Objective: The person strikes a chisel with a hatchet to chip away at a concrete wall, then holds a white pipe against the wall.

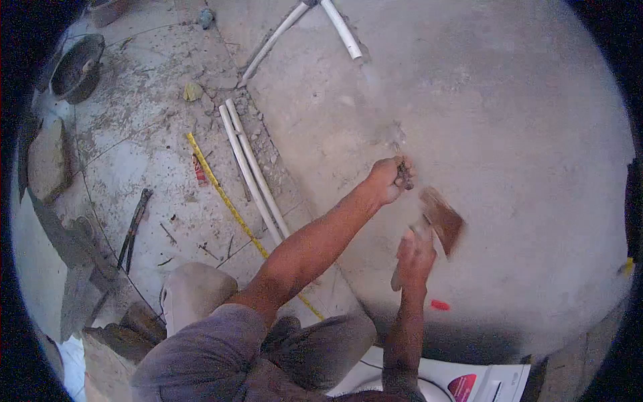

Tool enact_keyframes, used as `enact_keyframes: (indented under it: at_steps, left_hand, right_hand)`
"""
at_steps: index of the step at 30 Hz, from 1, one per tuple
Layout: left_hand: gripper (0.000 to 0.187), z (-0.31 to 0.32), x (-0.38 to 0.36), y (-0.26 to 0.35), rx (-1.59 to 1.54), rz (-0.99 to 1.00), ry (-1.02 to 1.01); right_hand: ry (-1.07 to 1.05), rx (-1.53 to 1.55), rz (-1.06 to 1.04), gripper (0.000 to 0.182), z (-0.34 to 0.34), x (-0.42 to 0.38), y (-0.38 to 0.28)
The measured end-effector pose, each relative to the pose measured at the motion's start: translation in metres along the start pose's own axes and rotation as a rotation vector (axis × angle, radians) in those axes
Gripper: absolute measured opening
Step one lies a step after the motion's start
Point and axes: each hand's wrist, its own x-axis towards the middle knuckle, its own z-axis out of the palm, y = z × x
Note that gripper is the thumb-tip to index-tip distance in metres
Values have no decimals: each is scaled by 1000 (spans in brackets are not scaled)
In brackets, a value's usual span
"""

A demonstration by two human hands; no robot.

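My left hand (388,179) is closed round a short dark metal chisel (404,173), whose tip meets a chipped, pale patch in the grey cement wall (509,134). Just below and to the right, my right hand (415,256) grips the handle of a hammer (443,222). Its broad rust-brown head is smeared by motion and stands apart from the chisel, so its exact shape is hard to read. Above the chisel, a white pipe (341,30) sits in a groove cut into the wall. A small red mark (439,305) shows below the hammer.
Two white pipes (251,171) lean along the wall's foot beside rubble. A yellow measuring tape (224,194) stretches over the dirty floor tiles. Pliers-like dark handles (136,228), a stone block (49,161) and a black bucket (78,69) stand left. A white appliance (499,383) is close below me.
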Motion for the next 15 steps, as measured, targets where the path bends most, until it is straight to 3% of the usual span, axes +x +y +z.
enact_keyframes:
  at_steps: [1,2,3,5,7,9,11,15]
  left_hand:
    - [24,-2,2,0,38,-28,-1]
    - [24,-4,2,-4,81,-64,-4]
    - [24,-9,-22,-30,-84,-45,111]
    - [21,-8,-12,-15,12,-33,85]
    - [20,-9,-10,-7,2,-54,72]
    - [18,-17,-11,-9,-33,-66,67]
    - [19,-22,-7,-7,108,-44,86]
    - [19,-16,-24,-13,168,20,112]
  right_hand:
    - [103,98,-22,45,-7,-15,-12]
    - [64,117,-14,40,-26,-16,-17]
    - [24,136,-5,36,-46,-24,-23]
    - [115,634,-500,26,-24,-11,-19]
    - [-116,187,-113,24,-15,-13,-15]
    - [-91,15,93,33,18,6,-14]
    - [-77,-8,93,33,13,-2,-10]
    - [-9,357,201,36,-10,-41,-14]
